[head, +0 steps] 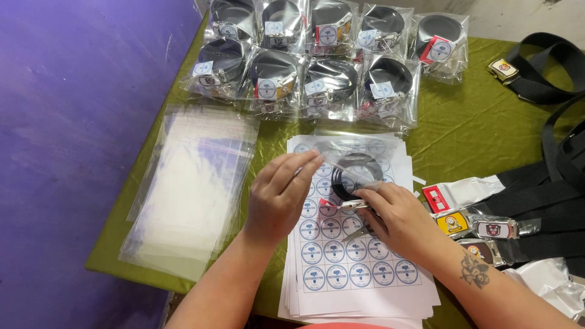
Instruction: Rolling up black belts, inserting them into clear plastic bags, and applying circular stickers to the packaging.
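Seen from above, a person's two hands work at a counter (481, 122) draped in olive-green cloth, closing on a clear plastic bag (347, 159) that holds a coiled black belt (356, 176). Left hand (281, 196) pinches the bag's left edge between thumb and fingers, while the right hand (399, 218), its forearm tattooed, grips the bag's lower end at the belt's metal buckle; neither hand is slack. Bag and belt hover just above a stack of white sheets printed with round blue-and-white stickers (356, 268), which lies at the centre of the counter under both hands. At the counter's left edge sits a pile of empty clear bags (192, 195), beside a purple wall (73, 152). Along the far side, two rows of already bagged belts (323, 61), each with a round sticker, lie touching one another. To the right, loose black webbing belts (542, 201) with colourful badge buckles (481, 225) are spread out, and one more belt (542, 67) lies coiled near the far right corner.
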